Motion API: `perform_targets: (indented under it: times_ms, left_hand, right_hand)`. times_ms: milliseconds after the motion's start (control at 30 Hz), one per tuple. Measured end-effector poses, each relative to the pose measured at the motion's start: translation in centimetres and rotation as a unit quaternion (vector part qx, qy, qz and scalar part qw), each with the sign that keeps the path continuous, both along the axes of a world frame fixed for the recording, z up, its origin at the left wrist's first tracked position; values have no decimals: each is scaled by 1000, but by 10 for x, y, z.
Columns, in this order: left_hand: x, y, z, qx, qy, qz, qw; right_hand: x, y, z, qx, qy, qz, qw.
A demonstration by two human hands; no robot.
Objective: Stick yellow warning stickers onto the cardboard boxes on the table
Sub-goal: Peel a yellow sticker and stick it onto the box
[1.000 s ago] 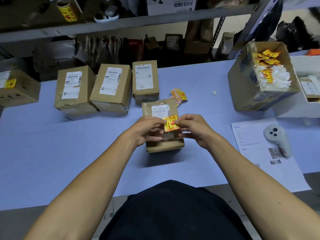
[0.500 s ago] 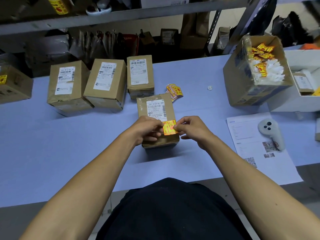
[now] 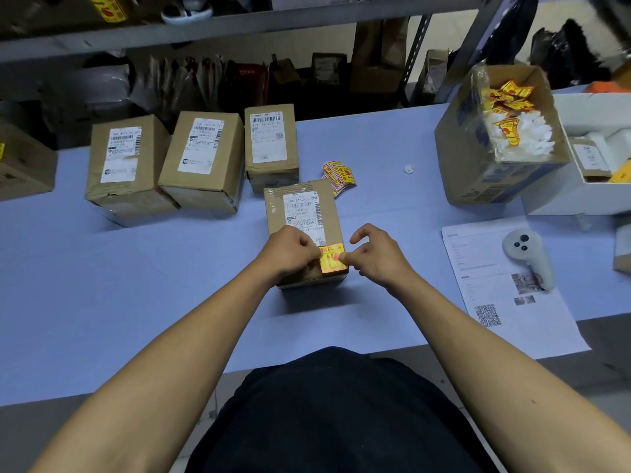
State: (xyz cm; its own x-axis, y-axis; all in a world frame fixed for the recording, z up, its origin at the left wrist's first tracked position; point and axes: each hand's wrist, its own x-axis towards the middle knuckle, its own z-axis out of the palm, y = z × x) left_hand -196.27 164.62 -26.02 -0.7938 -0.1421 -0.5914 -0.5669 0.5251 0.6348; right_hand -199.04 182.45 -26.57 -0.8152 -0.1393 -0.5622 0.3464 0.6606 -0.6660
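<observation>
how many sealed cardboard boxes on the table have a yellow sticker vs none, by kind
Sealed cardboard boxes with no yellow sticker: 3
Sealed boxes with a yellow sticker: 2, the one under the hands and one at the left edge
Total: 5

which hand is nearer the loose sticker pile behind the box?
Right. The right hand sits below the sticker pile, slightly right; the left hand is farther left.

Sticker on near box; three boxes behind-left; open carton right.
</observation>
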Motion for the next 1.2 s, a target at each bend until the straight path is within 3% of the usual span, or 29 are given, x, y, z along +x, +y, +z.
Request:
perform_targets:
  times_ms: [400, 633, 800, 1067, 1200]
  left_hand:
    - [-5, 10, -1, -129, 48, -86, 987]
    - [-7, 12, -3, -165, 53, -95, 980]
    - [-9, 15, 1, -244, 59, -134, 959]
    - [-2, 1, -3, -297, 62, -104, 947]
    - [8, 5, -11, -276, 113, -75, 951]
  right_hand:
    - [-2, -2, -1, 130, 82, 82, 985]
    - [-2, -2, -4, 142, 95, 90, 981]
    - [-3, 0, -4, 155, 93, 96, 979]
    - [-9, 4, -11, 120, 47, 79, 988]
    - [-9, 4, -19, 17, 16, 24, 999]
